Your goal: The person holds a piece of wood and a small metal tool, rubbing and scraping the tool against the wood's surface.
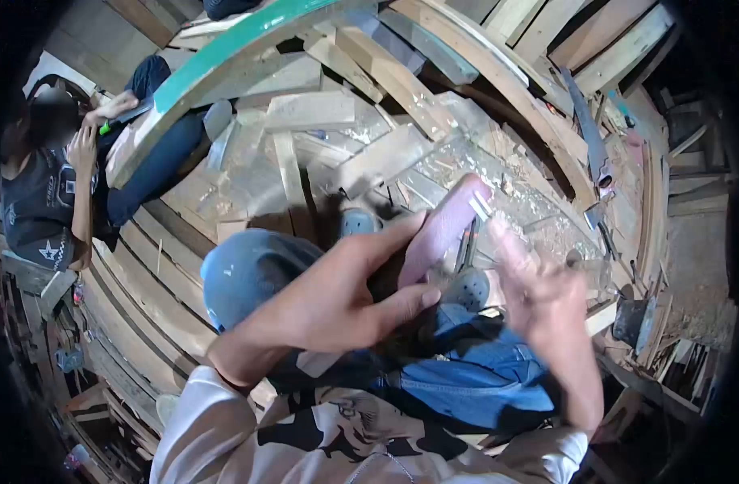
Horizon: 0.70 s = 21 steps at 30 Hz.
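A pale pinkish-purple piece with a rounded end [440,234] slants upward above my lap. My left hand [349,290] is wrapped round its lower part, thumb on the near side and fingers on the far side. Close to the piece's upper right end, my right hand [539,282] is closed and blurred by motion. A small, light, flat strip [481,205] sticks out from its fingertips and lies against or just beside the piece. What the strip is cannot be made out.
A co-worker [43,185] sits at the left by a long curved green-edged board [232,48]. Wood offcuts [309,110] cover the ground ahead. A handsaw [589,133] lies at the right. Wooden slats [156,274] run at the lower left.
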{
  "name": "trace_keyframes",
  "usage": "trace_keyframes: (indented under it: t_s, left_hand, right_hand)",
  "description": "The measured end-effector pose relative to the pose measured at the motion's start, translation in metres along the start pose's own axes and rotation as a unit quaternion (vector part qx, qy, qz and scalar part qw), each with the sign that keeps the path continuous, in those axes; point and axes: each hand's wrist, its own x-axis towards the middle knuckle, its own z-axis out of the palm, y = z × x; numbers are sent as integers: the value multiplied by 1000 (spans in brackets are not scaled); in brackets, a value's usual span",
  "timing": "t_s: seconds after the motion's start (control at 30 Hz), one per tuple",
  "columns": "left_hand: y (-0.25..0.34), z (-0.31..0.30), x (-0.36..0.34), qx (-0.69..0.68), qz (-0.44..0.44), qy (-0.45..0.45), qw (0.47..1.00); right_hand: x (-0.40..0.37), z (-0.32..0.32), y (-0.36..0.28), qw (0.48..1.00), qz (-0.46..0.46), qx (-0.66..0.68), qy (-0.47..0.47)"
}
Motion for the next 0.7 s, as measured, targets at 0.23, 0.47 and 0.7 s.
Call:
trace_keyframes:
  t_s: [0.23, 0.47, 0.7]
  left_hand:
    - [-7, 2, 2, -34, 23, -7, 999]
    - [6, 3, -5, 9, -29, -12, 999]
    - [9, -1, 0, -3, -82, -19, 996]
  right_hand:
    - [1, -4, 4, 1000, 20, 6, 13]
    - [-3, -7, -7, 997, 13, 74, 12]
    - [-12, -3, -3, 998, -50, 29, -9]
